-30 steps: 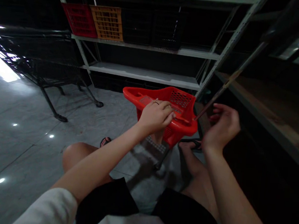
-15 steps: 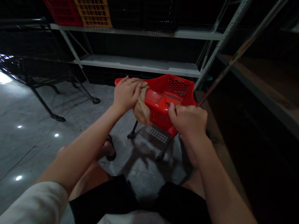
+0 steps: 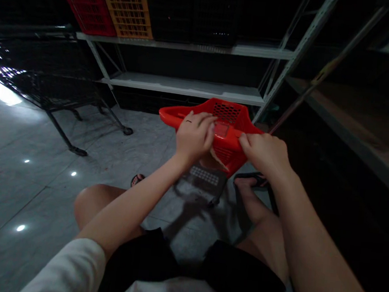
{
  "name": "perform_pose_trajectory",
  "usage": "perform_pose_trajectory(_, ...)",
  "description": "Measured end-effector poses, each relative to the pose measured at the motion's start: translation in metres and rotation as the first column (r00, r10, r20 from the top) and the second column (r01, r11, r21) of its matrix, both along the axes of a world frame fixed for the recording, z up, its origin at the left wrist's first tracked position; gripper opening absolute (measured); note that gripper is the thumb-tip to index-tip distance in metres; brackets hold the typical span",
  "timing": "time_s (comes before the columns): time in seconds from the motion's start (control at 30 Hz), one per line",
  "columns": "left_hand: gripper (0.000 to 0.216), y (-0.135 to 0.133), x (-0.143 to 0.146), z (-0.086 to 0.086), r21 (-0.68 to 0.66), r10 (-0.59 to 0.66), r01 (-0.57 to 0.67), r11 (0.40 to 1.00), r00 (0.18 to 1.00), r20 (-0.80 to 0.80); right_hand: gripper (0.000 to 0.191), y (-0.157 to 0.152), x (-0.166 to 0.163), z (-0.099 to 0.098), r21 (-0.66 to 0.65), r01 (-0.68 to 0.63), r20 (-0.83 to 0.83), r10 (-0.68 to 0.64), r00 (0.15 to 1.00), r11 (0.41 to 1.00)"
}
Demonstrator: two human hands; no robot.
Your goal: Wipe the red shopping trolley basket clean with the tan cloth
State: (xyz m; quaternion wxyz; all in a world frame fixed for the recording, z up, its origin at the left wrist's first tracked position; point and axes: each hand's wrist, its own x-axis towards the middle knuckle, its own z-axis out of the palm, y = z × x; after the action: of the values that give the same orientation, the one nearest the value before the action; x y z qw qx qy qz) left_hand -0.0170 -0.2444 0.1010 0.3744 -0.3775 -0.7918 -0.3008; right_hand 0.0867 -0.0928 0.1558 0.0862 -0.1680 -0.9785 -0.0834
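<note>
A small red plastic basket (image 3: 231, 113) on wheeled legs stands on the floor in front of my knees. My left hand (image 3: 193, 138) lies curled over its near rim, pressing a tan cloth (image 3: 216, 158) against the side. A corner of the cloth hangs below the fingers. My right hand (image 3: 266, 153) is closed on the basket's near right rim. My bare knees and sandalled feet show below the basket.
Grey metal shelving (image 3: 186, 86) runs along the back, with a red crate (image 3: 87, 8) and an orange crate (image 3: 128, 10) on an upper shelf. A dark wire trolley (image 3: 45, 83) stands at left. More shelving (image 3: 354, 129) lines the right side. The floor is glossy grey tile.
My right hand came from open air onto the basket's near right rim. My left hand slid along the near rim with the cloth, left and then back. The view shifted slightly.
</note>
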Motion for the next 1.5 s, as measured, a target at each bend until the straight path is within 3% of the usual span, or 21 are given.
perform_pose_trajectory(0.13,0.034,0.031,0.020,0.013,-0.228,-0.060,0.051,0.972,0.998,-0.036,0.056,-0.003,0.001,0.002,-0.023,-0.002,0.038,0.002,0.999,1.000)
perform_pose_trajectory(0.27,0.036,0.030,0.004,0.025,-0.306,0.004,0.011,0.952,0.999,0.047,0.063,0.004,-0.008,-0.018,0.001,0.099,-0.187,-0.097,0.978,0.995)
perform_pose_trajectory(0.47,0.050,-0.048,-0.058,0.008,-0.131,0.070,-0.058,0.990,0.994,0.088,0.059,0.021,-0.012,-0.033,0.048,0.052,-0.274,-0.037,0.961,0.997)
perform_pose_trajectory(0.53,0.056,-0.075,-0.076,0.001,-0.136,0.110,-0.100,0.986,0.991,0.074,0.059,0.025,-0.011,-0.034,0.054,0.020,-0.286,-0.004,0.958,0.998)
perform_pose_trajectory(0.63,0.047,-0.100,-0.087,-0.002,-0.194,0.107,-0.100,0.976,0.994,0.025,0.059,0.036,-0.008,-0.037,0.065,-0.026,-0.332,0.046,0.942,0.998)
perform_pose_trajectory(0.73,0.037,-0.100,-0.075,0.001,-0.220,0.096,-0.084,0.972,0.995,0.041,0.057,0.056,-0.004,-0.040,0.044,-0.052,-0.348,0.064,0.935,0.998)
perform_pose_trajectory(0.87,0.034,-0.076,-0.027,0.000,-0.183,0.077,-0.064,0.981,0.995,0.068,0.052,0.069,0.000,-0.035,-0.095,-0.068,-0.340,0.032,0.940,0.993)
perform_pose_trajectory(0.97,0.041,-0.052,0.016,0.000,-0.190,0.037,-0.030,0.981,0.999,0.032,0.054,0.049,-0.005,-0.025,-0.250,-0.182,-0.444,0.055,0.894,0.951)
perform_pose_trajectory(1.03,0.035,-0.036,0.037,0.003,-0.231,0.010,-0.012,0.973,1.000,-0.009,0.053,0.030,-0.010,-0.019,-0.259,-0.211,-0.437,0.080,0.896,0.943)
perform_pose_trajectory(1.1,0.026,-0.024,0.048,0.008,-0.273,-0.013,0.005,0.962,1.000,-0.026,0.051,0.018,-0.014,-0.015,-0.210,-0.148,-0.359,0.065,0.931,0.966)
perform_pose_trajectory(1.27,0.023,-0.022,0.044,0.019,-0.284,-0.056,0.080,0.956,0.994,0.093,0.045,0.026,-0.011,-0.016,-0.176,-0.191,-0.305,0.130,0.943,0.966)
perform_pose_trajectory(1.4,0.029,-0.050,0.025,0.025,-0.199,-0.075,0.136,0.971,0.955,0.289,0.043,0.035,-0.010,-0.021,-0.158,-0.188,-0.344,0.124,0.931,0.970)
perform_pose_trajectory(1.5,0.037,-0.068,-0.005,0.024,-0.163,-0.078,0.152,0.975,0.919,0.387,0.043,0.036,-0.011,-0.022,-0.148,-0.192,-0.362,0.127,0.923,0.970)
